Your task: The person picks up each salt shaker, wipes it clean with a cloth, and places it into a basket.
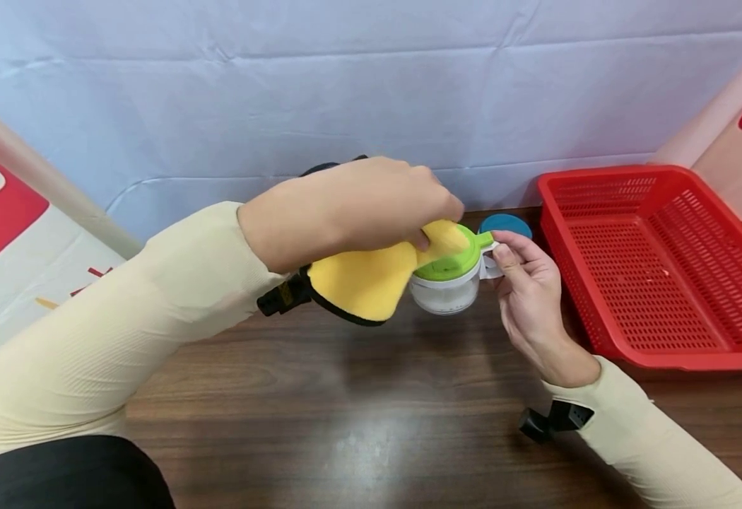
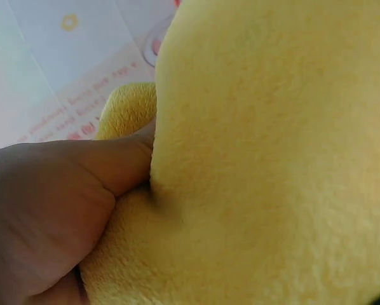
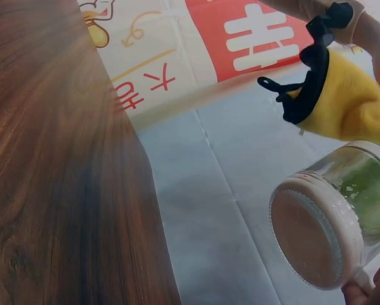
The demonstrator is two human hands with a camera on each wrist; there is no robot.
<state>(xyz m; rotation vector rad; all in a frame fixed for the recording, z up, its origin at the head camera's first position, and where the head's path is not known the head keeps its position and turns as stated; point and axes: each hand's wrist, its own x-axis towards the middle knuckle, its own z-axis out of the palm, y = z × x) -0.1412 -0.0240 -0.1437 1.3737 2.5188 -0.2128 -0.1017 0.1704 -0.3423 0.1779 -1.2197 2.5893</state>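
A clear jar (image 1: 445, 295) with a green lid (image 1: 450, 265) and a white side handle is held up over the table. My right hand (image 1: 530, 297) pinches it by that handle, thumb on the near side. My left hand (image 1: 358, 201) grips a yellow cloth (image 1: 364, 283) with black edging and lays part of it on the lid. In the left wrist view the cloth (image 2: 272, 152) fills most of the picture, bunched around the thumb. The right wrist view shows the underside of the jar (image 3: 311, 232), tilted, with a little whitish residue inside.
A red plastic basket (image 1: 613, 346) stands on the right of the brown wooden table (image 1: 345, 410). Behind my right hand sits a round blue lid or container top (image 1: 504, 225). A pale sheet (image 1: 345, 92) hangs along the back, with printed panels at both sides.
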